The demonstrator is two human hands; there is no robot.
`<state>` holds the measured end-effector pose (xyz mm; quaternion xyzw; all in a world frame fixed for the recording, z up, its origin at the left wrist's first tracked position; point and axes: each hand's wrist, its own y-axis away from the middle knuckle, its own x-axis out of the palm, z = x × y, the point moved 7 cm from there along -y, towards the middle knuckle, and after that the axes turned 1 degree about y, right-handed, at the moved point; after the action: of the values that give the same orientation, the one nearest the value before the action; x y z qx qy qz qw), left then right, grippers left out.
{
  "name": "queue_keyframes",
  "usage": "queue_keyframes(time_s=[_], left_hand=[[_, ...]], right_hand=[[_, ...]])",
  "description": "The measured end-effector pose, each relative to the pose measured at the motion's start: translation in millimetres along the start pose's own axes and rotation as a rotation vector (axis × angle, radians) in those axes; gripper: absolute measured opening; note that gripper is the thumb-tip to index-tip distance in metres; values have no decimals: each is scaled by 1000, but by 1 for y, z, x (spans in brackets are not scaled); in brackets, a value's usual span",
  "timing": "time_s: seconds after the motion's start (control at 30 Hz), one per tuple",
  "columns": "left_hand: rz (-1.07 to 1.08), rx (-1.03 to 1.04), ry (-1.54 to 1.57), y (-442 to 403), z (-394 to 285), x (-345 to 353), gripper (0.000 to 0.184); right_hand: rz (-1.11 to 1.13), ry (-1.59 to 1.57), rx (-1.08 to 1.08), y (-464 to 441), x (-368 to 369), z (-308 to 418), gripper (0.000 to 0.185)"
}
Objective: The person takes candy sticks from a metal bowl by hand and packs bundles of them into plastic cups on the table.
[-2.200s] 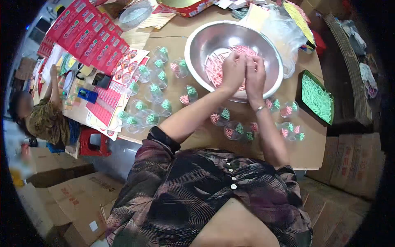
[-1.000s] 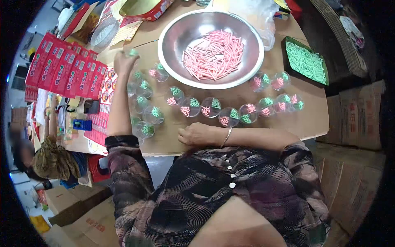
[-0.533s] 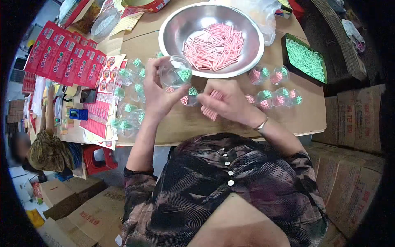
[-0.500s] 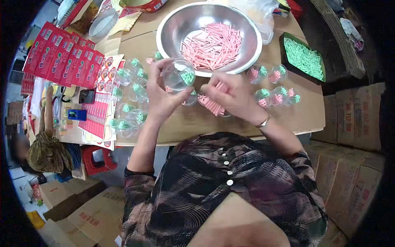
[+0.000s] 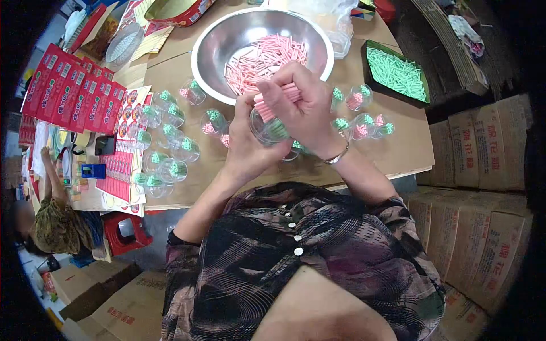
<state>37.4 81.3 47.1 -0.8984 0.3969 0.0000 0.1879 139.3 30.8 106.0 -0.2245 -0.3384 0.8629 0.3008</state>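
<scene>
My left hand [image 5: 243, 145] is closed round a clear plastic cup [image 5: 260, 129], which is tilted and has green sticks [image 5: 277, 129] inside. In my right hand [image 5: 311, 111] is a bunch of pink sticks [image 5: 292, 92], gripped by the fingers and thumb. The bunch is at the cup's mouth, partly inside it; my fingers hide some of the contact. Just beyond both hands stands a large steel bowl [image 5: 213, 54] with loose pink sticks [image 5: 278, 48] in it. Beside my right wrist are clear cups [image 5: 364, 125] holding pink and green sticks.
Several cups with green sticks [image 5: 170, 136] stand at the left. A dark tray [image 5: 369, 77] of green sticks is at the right. Red printed packets [image 5: 74, 91] and sticker sheets [image 5: 116, 170] lie at far left. Another person [image 5: 57, 224] sits there. Cardboard boxes [image 5: 475, 227] are stacked at right.
My right hand has brought the pink bunch up from beside the cup to its mouth. My left hand has tilted the cup toward it. The whole view has shifted slightly.
</scene>
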Motion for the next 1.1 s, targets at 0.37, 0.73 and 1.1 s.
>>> queue_keyframes(time_s=[0.37, 0.73, 1.1], left_hand=[[-67, 164, -97, -4, -18, -3, 66], [-93, 192, -156, -8, -23, -1, 61], [-104, 247, -355, -12, -23, -4, 73]], right_hand=[[36, 126, -199, 4, -8, 15, 14], [168, 190, -269, -4, -13, 28, 20], [196, 368, -226, -10, -3, 36, 20]])
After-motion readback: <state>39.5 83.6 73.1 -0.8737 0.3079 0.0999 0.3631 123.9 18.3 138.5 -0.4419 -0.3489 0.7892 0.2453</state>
